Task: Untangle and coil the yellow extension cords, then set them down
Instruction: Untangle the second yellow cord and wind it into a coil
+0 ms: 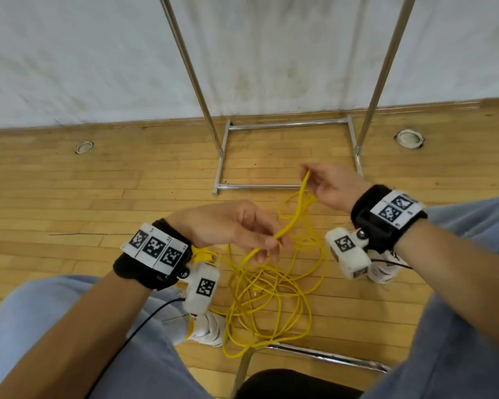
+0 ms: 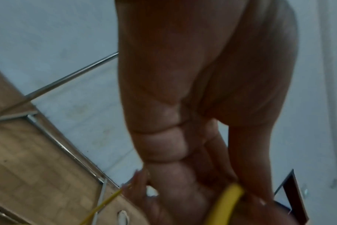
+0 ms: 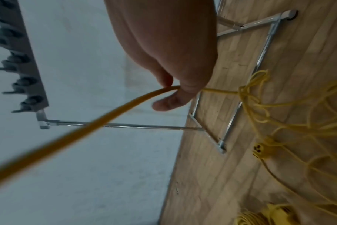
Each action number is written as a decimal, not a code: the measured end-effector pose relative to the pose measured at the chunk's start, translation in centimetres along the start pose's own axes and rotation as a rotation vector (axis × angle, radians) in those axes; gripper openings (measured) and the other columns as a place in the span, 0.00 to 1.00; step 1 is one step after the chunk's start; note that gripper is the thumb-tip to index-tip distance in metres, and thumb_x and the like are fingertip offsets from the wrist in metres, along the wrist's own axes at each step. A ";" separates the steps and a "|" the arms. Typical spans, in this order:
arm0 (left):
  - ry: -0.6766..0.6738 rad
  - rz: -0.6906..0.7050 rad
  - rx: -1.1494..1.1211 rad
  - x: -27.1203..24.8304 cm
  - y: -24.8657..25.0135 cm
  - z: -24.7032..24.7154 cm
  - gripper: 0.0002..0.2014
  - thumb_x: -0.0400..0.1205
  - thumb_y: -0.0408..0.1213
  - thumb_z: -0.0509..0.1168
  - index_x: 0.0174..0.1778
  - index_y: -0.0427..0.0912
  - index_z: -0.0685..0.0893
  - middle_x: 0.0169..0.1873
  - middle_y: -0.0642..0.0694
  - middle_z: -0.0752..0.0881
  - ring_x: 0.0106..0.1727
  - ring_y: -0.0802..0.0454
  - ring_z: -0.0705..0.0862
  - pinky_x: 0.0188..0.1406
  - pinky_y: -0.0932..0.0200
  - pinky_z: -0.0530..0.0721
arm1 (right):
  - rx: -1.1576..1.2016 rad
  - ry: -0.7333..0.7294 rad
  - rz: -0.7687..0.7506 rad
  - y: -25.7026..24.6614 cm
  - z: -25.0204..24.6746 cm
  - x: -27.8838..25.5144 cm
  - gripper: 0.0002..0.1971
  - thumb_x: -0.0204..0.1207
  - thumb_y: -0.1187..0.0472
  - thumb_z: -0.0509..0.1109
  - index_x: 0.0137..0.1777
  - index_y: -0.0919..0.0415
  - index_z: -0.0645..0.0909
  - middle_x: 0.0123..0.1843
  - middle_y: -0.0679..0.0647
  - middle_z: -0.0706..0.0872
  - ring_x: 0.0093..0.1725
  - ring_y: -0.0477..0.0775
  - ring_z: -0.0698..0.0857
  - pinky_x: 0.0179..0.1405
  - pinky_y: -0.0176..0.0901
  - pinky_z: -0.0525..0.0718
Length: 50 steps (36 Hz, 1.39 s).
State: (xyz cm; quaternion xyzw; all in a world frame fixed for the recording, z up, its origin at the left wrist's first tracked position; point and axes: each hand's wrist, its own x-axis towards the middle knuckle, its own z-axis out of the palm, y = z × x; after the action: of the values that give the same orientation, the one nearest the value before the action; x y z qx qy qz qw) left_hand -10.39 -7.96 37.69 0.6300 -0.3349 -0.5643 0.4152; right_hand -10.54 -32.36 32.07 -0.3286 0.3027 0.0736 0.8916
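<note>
A tangled pile of yellow extension cord (image 1: pixel 267 298) lies on the wooden floor between my feet. One strand (image 1: pixel 296 214) rises from it, stretched between my two hands. My left hand (image 1: pixel 231 226) pinches its lower part at the fingertips; in the left wrist view the yellow strand (image 2: pixel 224 204) sits between finger and thumb. My right hand (image 1: pixel 329 182) pinches the upper end, higher and farther out. In the right wrist view the cord (image 3: pixel 113 112) runs under my fingers (image 3: pixel 183 85) and on to a knot (image 3: pixel 254 89). A yellow socket end (image 3: pixel 260 150) lies on the floor.
A chrome rack frame (image 1: pixel 285 125) stands on the floor against the white wall, right beyond my hands. A coiled yellow cord with a plug (image 3: pixel 267 214) lies near my feet. A chair's metal leg (image 1: pixel 323 355) and dark seat (image 1: pixel 297 384) are below me.
</note>
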 end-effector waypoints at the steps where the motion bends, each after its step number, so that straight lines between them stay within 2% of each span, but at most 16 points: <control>1: 0.001 -0.053 -0.022 0.1 -0.2 0.1 0.18 0.90 0.39 0.61 0.69 0.30 0.84 0.54 0.40 0.91 0.50 0.43 0.88 0.59 0.45 0.86 | 0.007 -0.042 -0.033 -0.6 0.4 -0.4 0.05 0.88 0.72 0.63 0.52 0.73 0.80 0.35 0.60 0.90 0.31 0.51 0.91 0.33 0.38 0.90; 3: 0.088 -0.122 -0.156 0.5 -0.8 0.3 0.25 0.91 0.49 0.56 0.70 0.31 0.83 0.61 0.34 0.90 0.58 0.38 0.89 0.66 0.42 0.85 | -0.051 -0.165 -0.111 -1.6 1.3 -1.5 0.04 0.87 0.72 0.64 0.59 0.71 0.79 0.40 0.59 0.92 0.38 0.52 0.93 0.38 0.41 0.91; 7: 0.437 -0.089 -0.581 2.6 -1.4 0.2 0.32 0.90 0.59 0.50 0.68 0.34 0.82 0.67 0.30 0.86 0.61 0.38 0.88 0.66 0.46 0.87 | -0.387 -0.400 -0.230 -1.4 3.0 -4.8 0.08 0.85 0.72 0.68 0.62 0.65 0.80 0.53 0.59 0.92 0.48 0.57 0.93 0.43 0.48 0.92; 10: 0.459 -0.012 -0.828 3.3 -1.5 -0.3 0.30 0.90 0.60 0.50 0.54 0.37 0.85 0.51 0.33 0.89 0.53 0.39 0.90 0.56 0.46 0.89 | -0.599 -0.555 -0.175 0.5 3.3 -6.8 0.11 0.81 0.73 0.71 0.61 0.66 0.79 0.53 0.62 0.91 0.47 0.62 0.93 0.43 0.57 0.93; 12: 0.403 0.029 -0.959 3.4 -1.3 -0.7 0.30 0.90 0.58 0.51 0.39 0.37 0.86 0.37 0.36 0.85 0.37 0.42 0.89 0.41 0.51 0.91 | -0.783 -0.653 -0.121 2.2 3.1 -7.6 0.11 0.81 0.75 0.72 0.60 0.71 0.77 0.53 0.66 0.91 0.47 0.66 0.93 0.45 0.62 0.93; 15: 0.426 0.021 -1.104 3.6 -0.9 -1.4 0.28 0.89 0.52 0.55 0.58 0.28 0.89 0.56 0.34 0.90 0.52 0.44 0.92 0.57 0.50 0.90 | -1.079 -0.800 -0.020 4.9 2.6 -8.3 0.10 0.81 0.75 0.73 0.57 0.69 0.76 0.53 0.67 0.92 0.47 0.65 0.94 0.42 0.57 0.89; 16: 0.480 0.000 -1.169 3.7 -1.0 -1.8 0.27 0.91 0.49 0.54 0.62 0.25 0.85 0.58 0.33 0.90 0.51 0.45 0.93 0.55 0.53 0.90 | -1.128 -0.836 0.015 5.7 2.3 -8.5 0.10 0.81 0.75 0.73 0.55 0.65 0.76 0.53 0.68 0.92 0.46 0.64 0.94 0.39 0.52 0.86; 20: 0.761 -0.171 -1.217 3.1 -2.2 -3.5 0.18 0.94 0.37 0.51 0.60 0.24 0.77 0.41 0.33 0.91 0.29 0.46 0.90 0.31 0.58 0.90 | -1.190 -0.909 0.116 7.0 1.7 -8.7 0.09 0.81 0.75 0.73 0.53 0.65 0.76 0.53 0.71 0.91 0.49 0.69 0.94 0.44 0.59 0.87; 22: 0.817 -0.226 -1.181 2.7 -2.7 -3.9 0.14 0.94 0.33 0.51 0.60 0.26 0.77 0.37 0.35 0.90 0.25 0.49 0.86 0.25 0.62 0.87 | -1.217 -0.909 0.127 6.4 1.5 -8.4 0.08 0.82 0.75 0.73 0.54 0.68 0.76 0.53 0.71 0.91 0.49 0.68 0.94 0.44 0.56 0.89; 24: 0.816 -0.253 -1.092 2.7 -3.0 -3.8 0.13 0.93 0.32 0.52 0.56 0.29 0.80 0.32 0.43 0.85 0.21 0.56 0.79 0.21 0.66 0.80 | -1.224 -0.919 0.150 5.4 1.3 -7.7 0.09 0.81 0.74 0.74 0.57 0.74 0.77 0.54 0.69 0.91 0.50 0.66 0.93 0.50 0.63 0.88; 27: 0.781 -0.156 -0.958 3.0 -2.7 -3.5 0.16 0.95 0.38 0.49 0.49 0.36 0.79 0.25 0.51 0.74 0.19 0.60 0.67 0.18 0.69 0.66 | -1.204 -0.818 0.136 4.5 1.1 -6.7 0.12 0.83 0.69 0.74 0.65 0.68 0.82 0.57 0.61 0.92 0.53 0.61 0.93 0.55 0.62 0.87; 31: 0.671 -0.020 -0.686 2.3 -1.2 -2.8 0.16 0.94 0.41 0.50 0.47 0.40 0.78 0.24 0.53 0.71 0.21 0.59 0.61 0.23 0.65 0.58 | -0.973 -0.416 -0.029 3.9 1.5 -5.8 0.14 0.91 0.58 0.64 0.70 0.66 0.81 0.59 0.63 0.92 0.56 0.63 0.93 0.64 0.67 0.88; 35: 0.568 0.016 -0.343 2.0 -0.2 -1.0 0.18 0.94 0.40 0.51 0.45 0.37 0.80 0.25 0.49 0.71 0.23 0.57 0.61 0.24 0.63 0.58 | -0.805 -0.372 -0.071 3.5 1.8 -5.2 0.19 0.94 0.53 0.58 0.68 0.65 0.84 0.60 0.61 0.92 0.59 0.62 0.93 0.62 0.65 0.90; 39: 0.498 -0.024 -0.195 2.1 -0.2 -0.1 0.19 0.95 0.41 0.50 0.42 0.38 0.78 0.24 0.50 0.70 0.26 0.54 0.59 0.22 0.65 0.59 | -0.667 -0.297 -0.074 3.8 1.6 -4.7 0.21 0.93 0.49 0.58 0.57 0.63 0.88 0.49 0.60 0.93 0.50 0.56 0.93 0.58 0.60 0.92; 44: 0.436 -0.068 0.041 2.2 -0.2 1.3 0.19 0.95 0.39 0.50 0.43 0.37 0.78 0.22 0.50 0.69 0.24 0.57 0.62 0.25 0.63 0.61 | -0.556 -0.158 -0.050 3.6 0.8 -2.9 0.15 0.91 0.60 0.64 0.60 0.72 0.87 0.51 0.63 0.93 0.43 0.53 0.92 0.39 0.41 0.91; 50: 0.473 0.029 -0.124 1.4 0.0 0.7 0.20 0.95 0.42 0.51 0.37 0.44 0.75 0.24 0.52 0.63 0.27 0.53 0.57 0.27 0.56 0.54 | -0.461 0.080 -0.090 2.2 -0.8 -0.3 0.10 0.90 0.68 0.62 0.55 0.71 0.84 0.46 0.65 0.91 0.36 0.55 0.93 0.32 0.42 0.91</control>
State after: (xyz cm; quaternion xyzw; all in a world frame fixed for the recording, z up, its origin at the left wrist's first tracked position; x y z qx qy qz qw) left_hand -10.89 -9.35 37.06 0.7131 -0.2018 -0.4145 0.5281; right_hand -11.89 -31.12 30.58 -0.5392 0.2982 0.0880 0.7827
